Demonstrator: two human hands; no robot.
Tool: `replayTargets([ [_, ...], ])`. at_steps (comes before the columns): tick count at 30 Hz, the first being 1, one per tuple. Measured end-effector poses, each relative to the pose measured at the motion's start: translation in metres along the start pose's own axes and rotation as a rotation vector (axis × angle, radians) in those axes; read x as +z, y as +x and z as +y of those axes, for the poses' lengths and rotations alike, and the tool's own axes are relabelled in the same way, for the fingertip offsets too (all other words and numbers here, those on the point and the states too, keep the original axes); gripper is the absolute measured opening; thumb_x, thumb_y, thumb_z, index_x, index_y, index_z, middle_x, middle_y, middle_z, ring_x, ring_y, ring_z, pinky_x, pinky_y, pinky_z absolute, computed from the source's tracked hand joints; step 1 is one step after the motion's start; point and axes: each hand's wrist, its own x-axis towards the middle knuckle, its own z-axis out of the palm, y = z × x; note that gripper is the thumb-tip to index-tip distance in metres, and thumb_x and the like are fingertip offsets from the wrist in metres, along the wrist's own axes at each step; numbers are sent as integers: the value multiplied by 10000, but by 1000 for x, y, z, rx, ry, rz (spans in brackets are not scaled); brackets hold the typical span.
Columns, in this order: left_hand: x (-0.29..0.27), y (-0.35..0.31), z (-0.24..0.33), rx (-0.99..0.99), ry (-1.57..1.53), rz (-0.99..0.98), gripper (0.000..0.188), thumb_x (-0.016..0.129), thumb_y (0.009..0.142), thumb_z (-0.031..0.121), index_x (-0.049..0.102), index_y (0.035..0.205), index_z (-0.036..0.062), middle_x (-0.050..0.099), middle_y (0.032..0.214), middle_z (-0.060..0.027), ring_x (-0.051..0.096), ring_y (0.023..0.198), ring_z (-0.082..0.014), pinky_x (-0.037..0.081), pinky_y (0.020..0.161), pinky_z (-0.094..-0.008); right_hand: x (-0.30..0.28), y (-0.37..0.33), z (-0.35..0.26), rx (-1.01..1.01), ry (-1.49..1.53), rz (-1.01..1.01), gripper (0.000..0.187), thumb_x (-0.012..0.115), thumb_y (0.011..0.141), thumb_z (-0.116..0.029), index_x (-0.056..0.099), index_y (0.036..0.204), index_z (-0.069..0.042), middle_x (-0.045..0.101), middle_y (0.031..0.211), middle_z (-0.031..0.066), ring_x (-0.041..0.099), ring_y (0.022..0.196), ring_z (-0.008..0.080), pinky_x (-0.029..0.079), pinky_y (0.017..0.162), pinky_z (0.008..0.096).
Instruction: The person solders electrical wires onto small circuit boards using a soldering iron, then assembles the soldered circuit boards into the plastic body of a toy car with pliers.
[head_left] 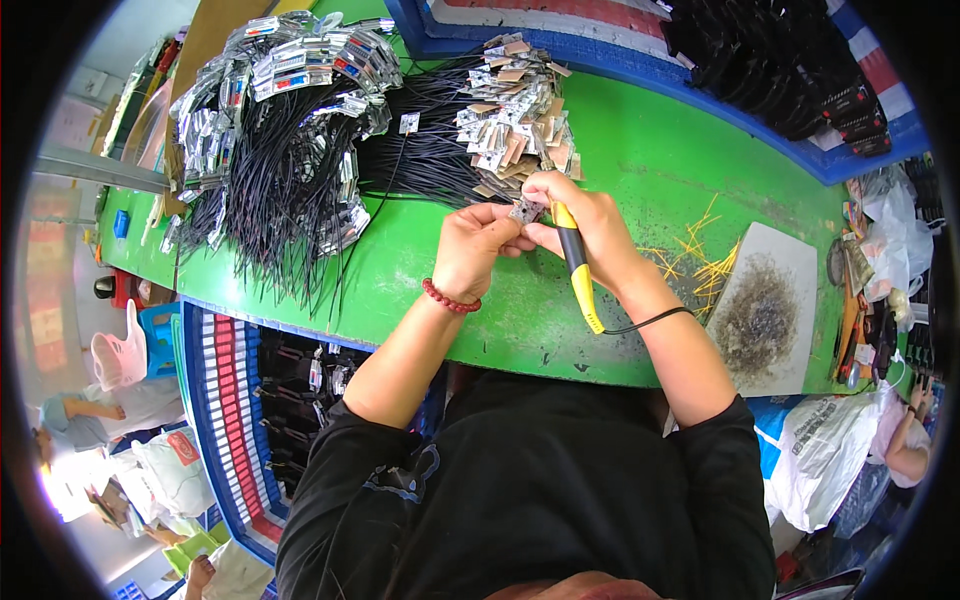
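Observation:
My left hand, with a red bead bracelet at the wrist, pinches a small flat grey piece that looks like a little circuit board. In my right hand is a corded yellow-and-black soldering iron, its cord end slanting down toward me. The fingers of both hands meet around the piece and hide the iron's tip. Just beyond them lies a heap of small boards with tan and silver faces, joined to black cables. A larger bundle of black cables with clear-wrapped silver ends lies to the left.
The green worktable carries thin yellow strands and a grey slab with dark smudges at right. Blue-edged trays with black parts stand at the far side and below the table at left. Plastic bags hang low at right.

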Motion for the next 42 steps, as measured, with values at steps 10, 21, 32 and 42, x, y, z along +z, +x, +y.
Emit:
replayTargets([
  [10, -4, 6, -3, -2, 10, -43, 97, 640, 874, 36, 679, 931, -32, 706, 801, -86, 658, 633, -126, 517, 572, -222, 7, 6, -1, 58, 11, 85, 442, 685, 768, 72, 551, 1154, -97, 626, 923, 62, 606, 788, 140, 505, 702, 282],
  [21, -5, 14, -12, -76, -29, -80, 100, 622, 884, 21, 661, 957, -36, 708, 831, -90, 651, 634, -124, 518, 574, -229, 12, 6, -5, -55, -97, 184, 430, 657, 757, 35, 555, 1138, -137, 572, 749, 51, 596, 643, 194, 482, 591, 322],
  [32, 2, 12, -13, -10, -60, -69, 90, 615, 870, 1, 640, 954, -19, 686, 803, -53, 625, 626, -92, 496, 574, -200, -10, 6, -1, -248, -322, -51, 354, 717, 723, 15, 620, 1037, -117, 615, 788, 77, 617, 714, 276, 493, 619, 369],
  [42, -3, 13, -10, -43, -67, -138, 156, 557, 948, 83, 656, 1044, 11, 707, 960, -59, 677, 851, -135, 517, 715, -239, -23, 18, 23, -377, -334, -187, 422, 737, 723, 31, 621, 1103, -110, 646, 822, 98, 629, 717, 280, 500, 614, 371],
])
